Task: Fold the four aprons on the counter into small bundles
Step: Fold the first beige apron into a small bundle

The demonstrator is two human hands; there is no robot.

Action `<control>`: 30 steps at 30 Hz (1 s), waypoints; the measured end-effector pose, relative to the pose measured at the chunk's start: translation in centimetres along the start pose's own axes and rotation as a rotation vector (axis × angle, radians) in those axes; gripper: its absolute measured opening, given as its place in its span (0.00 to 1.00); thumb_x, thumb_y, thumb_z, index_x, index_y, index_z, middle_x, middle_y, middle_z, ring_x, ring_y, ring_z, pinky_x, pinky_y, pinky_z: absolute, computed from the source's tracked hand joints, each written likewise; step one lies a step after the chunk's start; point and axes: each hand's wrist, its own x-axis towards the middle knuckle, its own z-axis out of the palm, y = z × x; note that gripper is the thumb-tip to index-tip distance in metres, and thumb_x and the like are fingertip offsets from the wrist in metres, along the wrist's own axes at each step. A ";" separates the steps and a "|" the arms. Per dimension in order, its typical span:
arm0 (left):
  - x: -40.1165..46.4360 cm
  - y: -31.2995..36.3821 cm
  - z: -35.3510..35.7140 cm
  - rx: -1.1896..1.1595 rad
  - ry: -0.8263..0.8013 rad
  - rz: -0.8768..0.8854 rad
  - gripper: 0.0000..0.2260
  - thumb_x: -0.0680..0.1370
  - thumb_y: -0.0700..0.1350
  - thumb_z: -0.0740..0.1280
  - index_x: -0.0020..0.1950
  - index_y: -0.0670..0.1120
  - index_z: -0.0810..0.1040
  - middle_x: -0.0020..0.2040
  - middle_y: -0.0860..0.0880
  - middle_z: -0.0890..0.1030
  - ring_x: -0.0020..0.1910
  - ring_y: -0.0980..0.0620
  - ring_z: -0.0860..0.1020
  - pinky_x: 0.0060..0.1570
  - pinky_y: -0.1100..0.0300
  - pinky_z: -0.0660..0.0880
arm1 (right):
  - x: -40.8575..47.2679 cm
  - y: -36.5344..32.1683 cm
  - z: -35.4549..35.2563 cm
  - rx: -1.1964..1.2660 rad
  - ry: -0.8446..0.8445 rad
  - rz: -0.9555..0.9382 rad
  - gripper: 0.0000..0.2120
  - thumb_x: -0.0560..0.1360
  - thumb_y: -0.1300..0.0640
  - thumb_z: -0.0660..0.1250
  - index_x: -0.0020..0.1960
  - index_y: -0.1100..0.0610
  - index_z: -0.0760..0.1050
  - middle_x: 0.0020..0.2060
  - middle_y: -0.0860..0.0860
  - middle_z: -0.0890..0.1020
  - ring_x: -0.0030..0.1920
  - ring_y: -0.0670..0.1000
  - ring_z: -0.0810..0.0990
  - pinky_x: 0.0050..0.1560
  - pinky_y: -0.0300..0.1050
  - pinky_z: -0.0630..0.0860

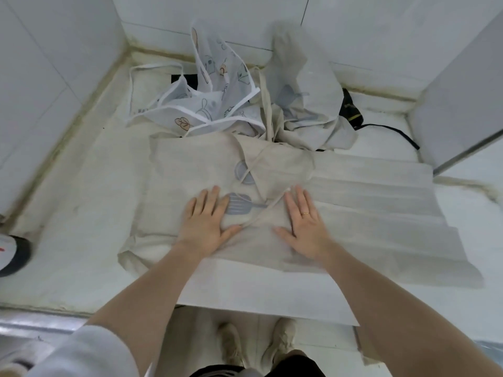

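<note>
A beige apron [187,170] with a grey spatula print lies spread flat on the white counter [81,240], its strap crossing the cloth. My left hand [206,221] presses flat on it left of the print, fingers straight. My right hand [306,221], a ring on one finger, presses flat on it to the right. Behind it lie a crumpled white apron with leaf prints [209,104] and a crumpled beige apron [304,104]. A black apron [351,110] shows only partly behind the beige one.
Tiled walls close the counter at the back and left. A grey panel [462,99] stands at the right. A round dark-rimmed object [13,254] sits at the left edge. White sheets [367,213] lie under the apron, overhanging the front edge.
</note>
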 end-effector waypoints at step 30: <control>-2.4 3.1 -0.1 -0.089 0.269 0.011 0.22 0.74 0.56 0.56 0.50 0.39 0.77 0.46 0.40 0.79 0.45 0.39 0.80 0.41 0.50 0.77 | -4.1 4.7 0.3 -0.053 -0.145 0.141 0.32 0.77 0.33 0.46 0.75 0.40 0.35 0.74 0.42 0.33 0.75 0.51 0.33 0.73 0.59 0.35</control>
